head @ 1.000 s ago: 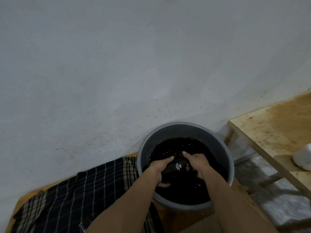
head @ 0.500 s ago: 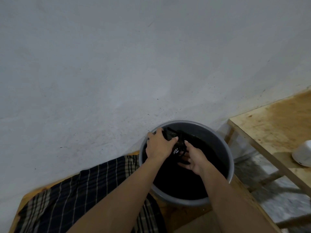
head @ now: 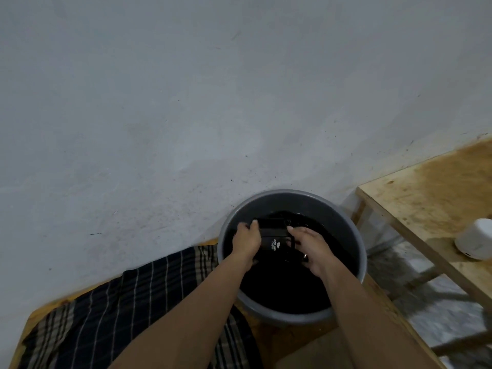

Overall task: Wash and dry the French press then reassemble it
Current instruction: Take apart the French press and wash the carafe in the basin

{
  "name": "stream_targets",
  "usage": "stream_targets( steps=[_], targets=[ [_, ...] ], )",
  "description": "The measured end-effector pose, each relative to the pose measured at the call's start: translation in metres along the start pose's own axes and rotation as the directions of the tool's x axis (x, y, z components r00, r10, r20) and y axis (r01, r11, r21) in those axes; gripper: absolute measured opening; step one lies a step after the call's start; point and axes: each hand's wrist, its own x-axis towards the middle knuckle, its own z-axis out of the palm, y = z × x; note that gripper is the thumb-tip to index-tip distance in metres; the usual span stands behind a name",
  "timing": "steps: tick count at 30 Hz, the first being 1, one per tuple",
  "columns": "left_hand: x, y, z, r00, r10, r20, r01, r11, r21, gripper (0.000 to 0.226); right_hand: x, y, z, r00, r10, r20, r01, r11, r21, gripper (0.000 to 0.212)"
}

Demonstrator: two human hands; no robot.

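Note:
A dark French press body (head: pixel 274 237) with small white lettering lies on its side inside a grey basin (head: pixel 354 235) filled with dark water. My left hand (head: pixel 246 239) grips its left end, fingers wrapped over the top. My right hand (head: pixel 310 245) holds its right end, near the black handle. The lower part of the press is hard to make out against the dark water.
A dark plaid cloth (head: pixel 127 312) lies left of the basin on a wooden surface. A plywood table (head: pixel 426 203) stands to the right with a white object (head: pixel 476 242) on it. A grey wall (head: pixel 213 102) rises right behind the basin.
Both hands raised the press toward the basin's far rim half a second ago, then brought it back down toward the middle. The left hand shifted from on top to the left end.

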Motion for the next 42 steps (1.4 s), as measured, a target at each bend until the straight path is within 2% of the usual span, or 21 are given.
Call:
stream_targets(
  steps=[2, 4, 7, 10, 13, 14, 15, 17, 20, 21, 23, 25, 27, 29, 30, 33, 35, 38, 40, 42],
  targets=[
    [-0.007, -0.003, -0.003, 0.956, -0.262, 0.130, 0.285, 0.934, -0.214, 0.043, 0.002, 0.003, -0.005, 0.999, -0.005, 0.038, 0.008, 0.997, -0.079, 0.010],
    [-0.009, -0.007, -0.005, 0.919, -0.316, 0.235, 0.367, 0.903, -0.224, 0.042, 0.004, 0.007, -0.007, 0.998, 0.036, 0.051, -0.028, 0.988, -0.153, 0.017],
    [-0.008, -0.016, 0.000, 0.918, -0.272, 0.290, 0.338, 0.917, -0.209, 0.073, 0.007, 0.010, -0.003, 0.992, 0.113, -0.049, -0.120, 0.976, -0.183, 0.029],
    [0.000, -0.024, 0.009, 0.971, -0.153, 0.182, 0.171, 0.981, -0.088, 0.098, 0.015, 0.014, -0.003, 0.987, 0.102, -0.121, -0.128, 0.963, -0.236, 0.044],
    [0.009, -0.030, 0.011, 0.972, -0.182, 0.148, 0.186, 0.982, -0.015, 0.121, 0.012, 0.008, -0.008, 0.998, 0.056, 0.005, -0.053, 0.974, -0.220, 0.018],
    [0.008, -0.026, 0.009, 0.965, -0.222, 0.138, 0.227, 0.973, -0.028, 0.117, 0.012, 0.007, -0.010, 0.998, 0.046, 0.038, -0.036, 0.974, -0.223, 0.015],
    [0.004, -0.021, 0.006, 0.960, -0.244, 0.138, 0.252, 0.967, -0.039, 0.104, 0.010, 0.007, -0.010, 0.998, 0.032, 0.051, -0.020, 0.975, -0.220, 0.017],
    [0.006, -0.018, 0.004, 0.950, -0.271, 0.152, 0.279, 0.959, -0.037, 0.080, 0.008, 0.006, -0.005, 1.000, 0.001, 0.008, 0.000, 0.978, -0.211, 0.024],
    [0.012, -0.021, 0.004, 0.969, -0.193, 0.152, 0.204, 0.977, -0.060, 0.091, 0.009, 0.000, 0.005, 0.993, 0.020, -0.119, -0.047, 0.972, -0.231, 0.029],
    [0.012, -0.021, 0.004, 0.979, -0.151, 0.139, 0.162, 0.984, -0.068, 0.088, 0.009, -0.004, 0.006, 0.990, 0.066, -0.127, -0.097, 0.964, -0.249, 0.028],
    [0.017, -0.023, 0.005, 0.987, -0.124, 0.100, 0.131, 0.989, -0.071, 0.068, 0.010, -0.008, 0.004, 0.985, 0.159, -0.064, -0.170, 0.953, -0.251, 0.025],
    [0.018, -0.021, 0.003, 0.976, -0.200, 0.092, 0.209, 0.972, -0.108, 0.053, 0.011, -0.010, 0.001, 0.987, 0.150, 0.062, -0.128, 0.954, -0.273, 0.020],
    [0.020, -0.019, -0.002, 0.942, -0.321, 0.098, 0.332, 0.935, -0.126, 0.044, 0.009, -0.006, -0.003, 0.988, 0.054, 0.145, -0.004, 0.944, -0.331, 0.020],
    [0.021, -0.017, -0.004, 0.912, -0.390, 0.125, 0.401, 0.912, -0.084, 0.033, 0.010, 0.002, -0.007, 0.995, -0.005, 0.103, 0.042, 0.929, -0.367, 0.024],
    [0.018, -0.014, -0.004, 0.904, -0.400, 0.149, 0.412, 0.909, -0.065, 0.031, 0.015, 0.008, -0.008, 0.999, -0.011, 0.037, 0.024, 0.927, -0.374, 0.027],
    [0.010, -0.014, 0.002, 0.875, -0.405, 0.267, 0.436, 0.898, -0.065, 0.039, 0.023, 0.014, -0.007, 0.988, 0.015, -0.152, -0.069, 0.932, -0.357, 0.047],
    [0.016, -0.021, 0.006, 0.873, -0.378, 0.308, 0.427, 0.898, -0.108, 0.049, 0.025, 0.012, -0.006, 0.989, 0.074, -0.131, -0.115, 0.933, -0.341, 0.052],
    [0.026, -0.030, 0.010, 0.898, -0.350, 0.266, 0.400, 0.902, -0.162, 0.068, 0.019, 0.008, -0.008, 0.985, 0.174, -0.013, -0.171, 0.946, -0.275, 0.054],
    [0.029, -0.031, 0.013, 0.939, -0.286, 0.192, 0.318, 0.933, -0.167, 0.067, 0.014, 0.009, -0.008, 0.975, 0.220, -0.024, -0.218, 0.936, -0.278, 0.058],
    [0.027, -0.028, 0.015, 0.978, -0.187, 0.094, 0.197, 0.973, -0.123, 0.070, 0.008, 0.009, -0.004, 0.971, 0.232, -0.055, -0.239, 0.945, -0.222, 0.054]
  ],
)
